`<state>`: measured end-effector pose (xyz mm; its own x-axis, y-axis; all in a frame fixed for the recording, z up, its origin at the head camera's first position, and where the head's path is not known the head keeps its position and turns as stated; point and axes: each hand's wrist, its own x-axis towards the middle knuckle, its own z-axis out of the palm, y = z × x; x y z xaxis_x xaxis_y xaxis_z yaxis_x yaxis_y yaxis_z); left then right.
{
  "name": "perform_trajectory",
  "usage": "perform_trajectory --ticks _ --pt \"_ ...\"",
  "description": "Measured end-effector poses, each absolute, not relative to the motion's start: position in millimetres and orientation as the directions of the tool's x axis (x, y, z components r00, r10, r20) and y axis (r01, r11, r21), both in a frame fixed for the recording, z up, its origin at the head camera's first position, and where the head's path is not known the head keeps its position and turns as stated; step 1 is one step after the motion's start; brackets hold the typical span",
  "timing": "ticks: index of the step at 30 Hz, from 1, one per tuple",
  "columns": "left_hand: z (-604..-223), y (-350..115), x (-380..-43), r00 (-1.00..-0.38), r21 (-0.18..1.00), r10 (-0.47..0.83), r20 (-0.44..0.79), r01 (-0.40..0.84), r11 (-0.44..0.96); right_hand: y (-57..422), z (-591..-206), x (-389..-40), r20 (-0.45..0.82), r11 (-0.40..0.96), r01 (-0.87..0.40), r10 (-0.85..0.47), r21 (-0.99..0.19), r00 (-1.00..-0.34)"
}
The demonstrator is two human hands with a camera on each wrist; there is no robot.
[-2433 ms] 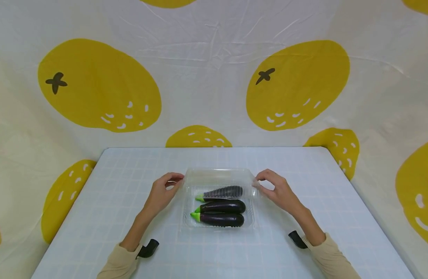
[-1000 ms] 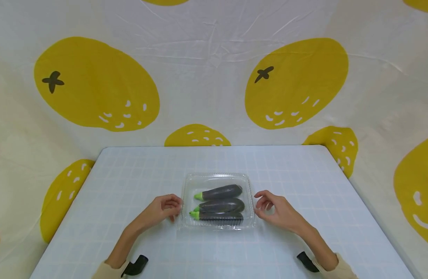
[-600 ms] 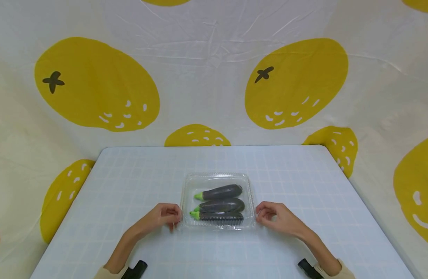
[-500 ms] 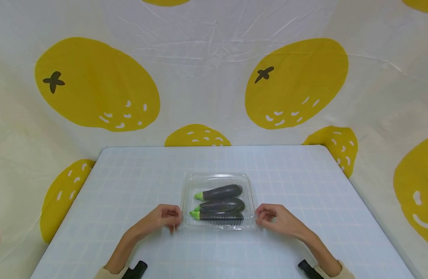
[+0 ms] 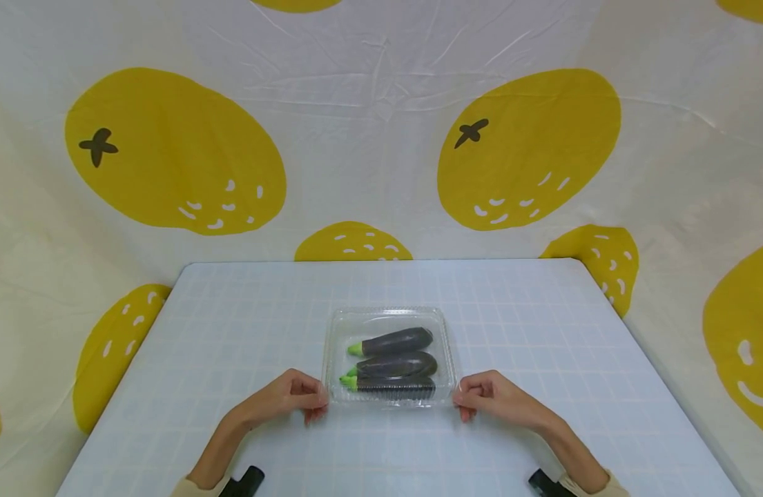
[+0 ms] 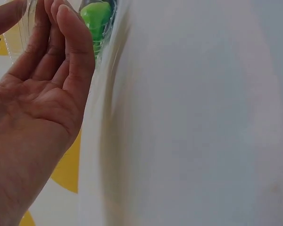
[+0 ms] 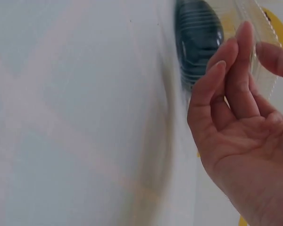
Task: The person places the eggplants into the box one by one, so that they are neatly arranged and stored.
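Observation:
A lidded clear plastic clamshell box [image 5: 387, 317] lies flat in the middle of the table. Three dark purple eggplants are inside, seen through the lid: a far one [image 5: 398, 341], a middle one [image 5: 402, 363] and a near one [image 5: 393, 388], green stems to the left. My left hand [image 5: 299, 396] pinches the box's rim at the near left corner; my right hand [image 5: 489, 396] does the same at the near right. In the left wrist view a green stem [image 6: 95, 16] shows beyond my fingers. The right wrist view has a dark eggplant end [image 7: 198, 35] beside my hand [image 7: 240, 110].
The table [image 5: 381, 455] wears a pale checked cloth. Behind it hangs a white sheet [image 5: 362, 159] with big yellow fruit prints. Black wrist bands [image 5: 243, 482] show near both sleeves.
The lid, raised at first with both hands at its sides, has come down over the eggplants. Both hands have slid toward me along the box's sides to its near corners and now pinch the rim.

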<state>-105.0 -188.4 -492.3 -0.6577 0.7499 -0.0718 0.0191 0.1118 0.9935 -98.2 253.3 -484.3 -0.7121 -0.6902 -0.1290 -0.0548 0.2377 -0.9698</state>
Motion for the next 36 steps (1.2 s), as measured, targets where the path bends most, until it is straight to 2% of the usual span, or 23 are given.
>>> perform_trajectory --ticks 6,19,28,36 --pt "-495.1 -188.3 -106.7 -0.653 0.996 0.756 -0.035 0.040 0.080 252.0 -486.9 -99.7 -0.157 0.245 -0.014 -0.662 -0.969 -0.733" --pt "-497.4 -187.2 -108.4 -0.656 0.998 0.755 0.012 0.050 0.028 255.1 -488.0 -98.6 -0.130 0.199 -0.004 -0.657 -0.980 -0.742" --pt "-497.5 -187.9 -109.4 -0.652 0.998 0.758 -0.017 0.037 0.054 255.8 -492.1 -99.8 -0.146 0.179 0.033 -0.668 -0.983 -0.730" --pt "-490.5 -192.2 -110.8 -0.689 0.984 0.718 -0.099 0.041 0.176 258.8 -487.9 -100.5 -0.202 0.274 0.029 -0.630 -0.961 -0.749"
